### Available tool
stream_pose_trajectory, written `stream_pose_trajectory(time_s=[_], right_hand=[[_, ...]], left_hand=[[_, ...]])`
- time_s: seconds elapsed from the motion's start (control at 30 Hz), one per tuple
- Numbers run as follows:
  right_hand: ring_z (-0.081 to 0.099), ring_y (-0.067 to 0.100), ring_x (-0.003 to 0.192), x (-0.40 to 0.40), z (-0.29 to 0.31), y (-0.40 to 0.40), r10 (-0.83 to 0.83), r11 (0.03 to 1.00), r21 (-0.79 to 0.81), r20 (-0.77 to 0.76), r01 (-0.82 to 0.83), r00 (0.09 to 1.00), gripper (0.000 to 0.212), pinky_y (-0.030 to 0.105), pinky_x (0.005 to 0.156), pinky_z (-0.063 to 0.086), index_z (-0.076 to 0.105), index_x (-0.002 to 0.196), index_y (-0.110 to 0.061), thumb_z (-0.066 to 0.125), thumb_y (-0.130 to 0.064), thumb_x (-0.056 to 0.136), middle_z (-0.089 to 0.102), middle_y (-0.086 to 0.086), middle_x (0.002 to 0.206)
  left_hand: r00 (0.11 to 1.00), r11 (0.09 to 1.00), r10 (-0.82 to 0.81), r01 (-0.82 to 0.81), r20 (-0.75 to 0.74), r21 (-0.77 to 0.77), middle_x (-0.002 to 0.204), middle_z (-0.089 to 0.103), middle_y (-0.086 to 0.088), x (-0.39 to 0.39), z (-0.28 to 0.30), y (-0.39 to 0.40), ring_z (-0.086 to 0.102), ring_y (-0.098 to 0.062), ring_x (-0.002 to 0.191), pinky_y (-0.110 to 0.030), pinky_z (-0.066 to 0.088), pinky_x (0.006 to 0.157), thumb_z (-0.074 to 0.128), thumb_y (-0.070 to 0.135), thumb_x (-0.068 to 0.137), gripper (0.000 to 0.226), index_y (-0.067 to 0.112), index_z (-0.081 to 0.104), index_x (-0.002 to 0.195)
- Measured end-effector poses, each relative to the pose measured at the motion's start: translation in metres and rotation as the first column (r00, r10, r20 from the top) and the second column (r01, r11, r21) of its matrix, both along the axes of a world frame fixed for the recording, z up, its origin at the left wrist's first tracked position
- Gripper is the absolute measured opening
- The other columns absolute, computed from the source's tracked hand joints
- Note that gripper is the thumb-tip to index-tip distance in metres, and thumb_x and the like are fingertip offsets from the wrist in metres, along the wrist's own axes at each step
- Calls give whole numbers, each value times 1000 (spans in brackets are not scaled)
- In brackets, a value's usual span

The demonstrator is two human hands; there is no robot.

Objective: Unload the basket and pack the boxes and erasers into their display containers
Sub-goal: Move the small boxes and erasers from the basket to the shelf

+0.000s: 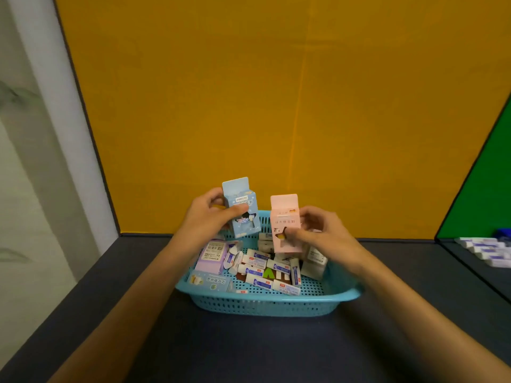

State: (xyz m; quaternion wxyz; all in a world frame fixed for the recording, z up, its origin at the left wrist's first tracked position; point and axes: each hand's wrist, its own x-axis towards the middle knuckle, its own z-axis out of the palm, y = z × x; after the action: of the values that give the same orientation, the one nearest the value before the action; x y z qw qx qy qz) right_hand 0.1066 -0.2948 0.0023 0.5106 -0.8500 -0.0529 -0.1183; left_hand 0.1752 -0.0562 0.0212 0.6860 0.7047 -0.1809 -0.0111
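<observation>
Against the orange backdrop, above the turquoise basket (265, 302) at the dark tabletop's (249, 352) far edge, I hold a blue box (242, 207) in my left grip (206, 217), a pink box (284, 222) in my right grip (318, 232); unloading is underway, display containers unseen.

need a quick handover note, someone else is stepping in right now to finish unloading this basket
Left hand: grips the blue box, held upright above the basket's far left side.
Right hand: grips the pink box, upright over the basket's far side.
Basket: turquoise, on the dark table, holding a purple box, a light blue box lying flat, grey boxes and many loose white erasers.
Done: some erasers already sit in a row at the far right edge.
Left: place the two held boxes, then empty the rest of the basket. The boxes' display containers are not in view.
</observation>
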Motion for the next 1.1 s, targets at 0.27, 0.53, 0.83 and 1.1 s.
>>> stream_pose_trajectory(time_s=[0.27,0.53,0.83,1.1], right_hand=[[73,18,94,-58,9,-16,-140,929,350,30,120,990,31,29,73,59,66,108,-9,73,-17,79,75,5,104],[72,21,98,-136,2,-79,-359,870,378,43,317,932,34,43,86,58,61,114,-10,74,-4,83,76,1,101],[70,20,105,-247,-6,-175,-440,840,350,-8,415,898,51,35,87,57,62,125,-13,78,0,78,75,4,108],[71,21,103,-362,-15,-278,-539,779,383,3,497,842,54,37,85,56,65,122,-18,78,-21,69,75,2,110]], left_hand=[[980,978,-199,198,4,67,110,71,5,-27,-1,-41,72,-3,88,-22,59,70,78,23,83,39,22,62,118],[906,898,-422,410,41,161,110,71,4,-70,16,-105,73,-8,91,-23,58,74,78,22,82,36,22,63,115],[821,807,-569,550,39,215,106,73,0,-147,6,-226,73,-15,94,-34,61,81,80,17,81,33,20,66,110],[749,729,-661,627,48,275,99,74,3,-238,-12,-355,71,-7,87,-19,56,76,84,18,77,32,21,70,105]])
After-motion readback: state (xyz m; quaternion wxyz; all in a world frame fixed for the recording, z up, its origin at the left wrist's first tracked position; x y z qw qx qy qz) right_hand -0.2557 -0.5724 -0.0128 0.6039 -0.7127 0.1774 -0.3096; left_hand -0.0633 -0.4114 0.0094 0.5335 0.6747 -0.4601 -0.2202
